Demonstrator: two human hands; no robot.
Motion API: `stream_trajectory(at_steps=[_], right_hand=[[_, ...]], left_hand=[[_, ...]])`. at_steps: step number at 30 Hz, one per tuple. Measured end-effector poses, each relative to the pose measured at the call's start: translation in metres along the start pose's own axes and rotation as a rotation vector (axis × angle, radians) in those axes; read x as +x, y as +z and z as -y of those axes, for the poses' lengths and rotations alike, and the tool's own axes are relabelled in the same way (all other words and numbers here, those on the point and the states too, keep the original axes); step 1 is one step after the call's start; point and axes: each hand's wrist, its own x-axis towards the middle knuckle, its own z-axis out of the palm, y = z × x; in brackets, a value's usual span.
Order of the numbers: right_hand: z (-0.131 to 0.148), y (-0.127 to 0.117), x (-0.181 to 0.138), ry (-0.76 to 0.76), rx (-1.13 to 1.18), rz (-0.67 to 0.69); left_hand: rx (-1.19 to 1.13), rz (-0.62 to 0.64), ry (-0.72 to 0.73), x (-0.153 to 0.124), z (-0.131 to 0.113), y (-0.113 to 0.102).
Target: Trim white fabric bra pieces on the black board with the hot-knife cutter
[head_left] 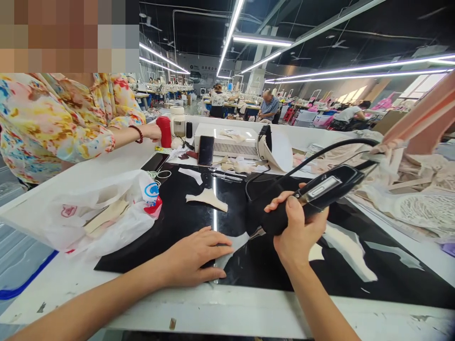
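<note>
A white table [249, 312] carries a black mat [170, 222] that takes most of its middle. On the left of the mat lies a white bag [106, 213], and further left a co-worker in a flowered sleeve has a hand [152, 131] at a red cup [164, 131]. The right hand [296, 232] has its fingers closed tight around a black tool [313, 196], whose cord [320, 154] loops to the far right. The left hand [194, 258] lies flat with fingers stretched open, pressing a pale piece [236, 241] onto the near part of the mat. The piece sits between both hands, and the metal tip [258, 232] of the tool touches its right edge. I think the main danger is the short gap between tip and left fingertips: if the tool slips leftward, it may reach the fingers. The piece is thin and held at one side only, so it could wrinkle or slide under the tip. The cord may also pull the tool aside if it catches on something.
</note>
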Motion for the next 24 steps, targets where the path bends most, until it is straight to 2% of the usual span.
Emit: stream_trajectory(at_steps=[11,13,14,18,20,24], right_hand=[[-0.002,0.001,-0.003,0.019,-0.099,0.027],[0.001,0.0,-0.002,0.035,-0.15,0.037],[0.003,-0.001,-0.001,0.033,-0.178,0.047],[0.011,-0.008,0.0,0.023,-0.266,0.127],[0.016,-0.013,-0.001,0.033,-0.311,0.186],[0.025,-0.034,-0.007,0.029,-0.515,0.339]], left_hand=[[-0.009,-0.002,0.01,-0.002,0.0,-0.003],[-0.009,-0.048,0.021,-0.004,0.005,-0.002],[-0.005,-0.11,0.002,-0.004,0.009,0.0],[0.073,-0.34,-0.15,-0.003,0.028,0.008],[0.131,-0.357,-0.189,-0.002,0.034,0.011],[0.177,-0.31,-0.198,-0.002,0.04,0.015]])
